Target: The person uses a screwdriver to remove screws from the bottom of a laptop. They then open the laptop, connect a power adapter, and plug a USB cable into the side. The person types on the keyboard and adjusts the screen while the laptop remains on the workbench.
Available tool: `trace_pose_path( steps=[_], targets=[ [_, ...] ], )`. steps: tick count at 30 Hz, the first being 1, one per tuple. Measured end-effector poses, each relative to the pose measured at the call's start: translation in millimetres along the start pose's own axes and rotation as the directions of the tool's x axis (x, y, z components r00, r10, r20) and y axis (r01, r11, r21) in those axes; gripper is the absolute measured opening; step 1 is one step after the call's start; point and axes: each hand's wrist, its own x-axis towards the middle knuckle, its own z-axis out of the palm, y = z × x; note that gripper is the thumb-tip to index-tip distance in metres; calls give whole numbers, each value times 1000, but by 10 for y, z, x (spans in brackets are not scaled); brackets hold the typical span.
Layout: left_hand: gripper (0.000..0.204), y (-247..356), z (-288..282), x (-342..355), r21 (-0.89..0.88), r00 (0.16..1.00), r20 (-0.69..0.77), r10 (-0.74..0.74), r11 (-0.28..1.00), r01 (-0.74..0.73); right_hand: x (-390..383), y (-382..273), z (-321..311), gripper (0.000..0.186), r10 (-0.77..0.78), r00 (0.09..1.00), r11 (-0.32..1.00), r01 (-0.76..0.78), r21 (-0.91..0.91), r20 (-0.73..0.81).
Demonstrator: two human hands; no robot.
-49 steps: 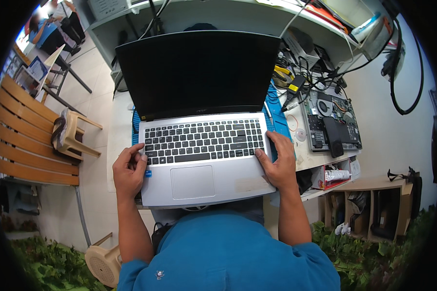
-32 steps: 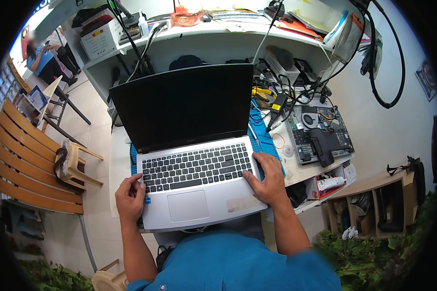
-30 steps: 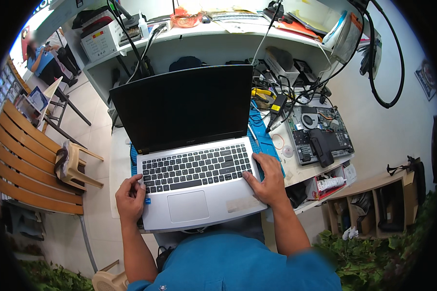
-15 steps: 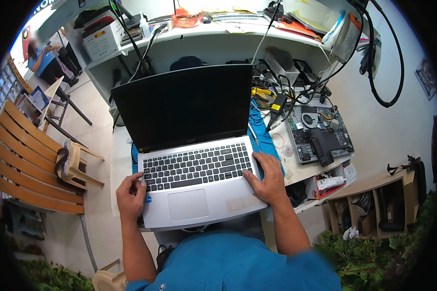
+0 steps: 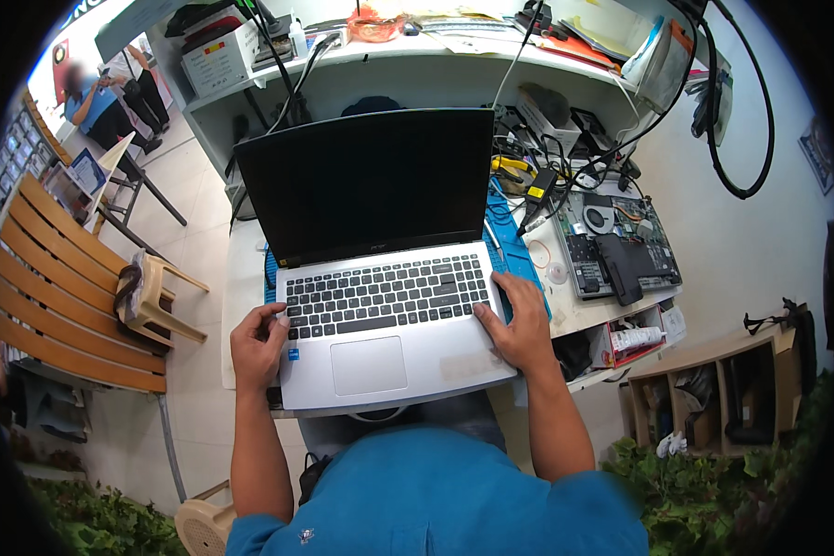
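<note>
A silver laptop [image 5: 454,347] stands unfolded in front of me, its screen [image 5: 371,185] dark. My left hand [image 5: 260,346] grips its left edge, thumb on top beside the keyboard [image 5: 380,301] and the other fingers around the side. At the right edge my right hand [image 5: 521,324] holds it likewise, thumb on the palm rest near the number keys. The undersides of both grips are hidden. Beneath the laptop a blue work mat [image 5: 526,246] shows at either side.
An opened laptop chassis [image 5: 639,246] lies at the right of the bench, near a charger [image 5: 540,190] and tangled cables. Papers and boxes fill the shelf [image 5: 389,51] above. A wooden bench [image 5: 65,287] and a plastic stool [image 5: 162,296] stand left. Two people are far back left.
The laptop, with both hands on it, has moved slightly away from me. The whole view has shifted a little to the right.
</note>
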Motion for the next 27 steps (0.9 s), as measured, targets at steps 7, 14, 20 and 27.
trace_pose_path(
  steps=[7, 14, 20, 27],
  targets=[
    [22, -20, -1, 0, -7, 1000, 7, 7, 1000, -7, 11, -23, -9, 56, 0, 1000, 1000, 0, -9, -18],
    [24, -29, -26, -2, -66, 1000, 4, 0, 998, 0, -8, -19, 0, 55, 10, 1000, 1000, -10, -14, -24],
    [26, -32, -32, -26, -54, 1000, 10, -5, 999, 5, -21, -64, -13, 53, 32, 993, 999, -27, 45, -110],
    [26, -32, 4, -25, -18, 1000, 17, 3, 1000, -2, -351, -219, -128, 45, -13, 984, 995, 30, 91, -178]
  ],
)
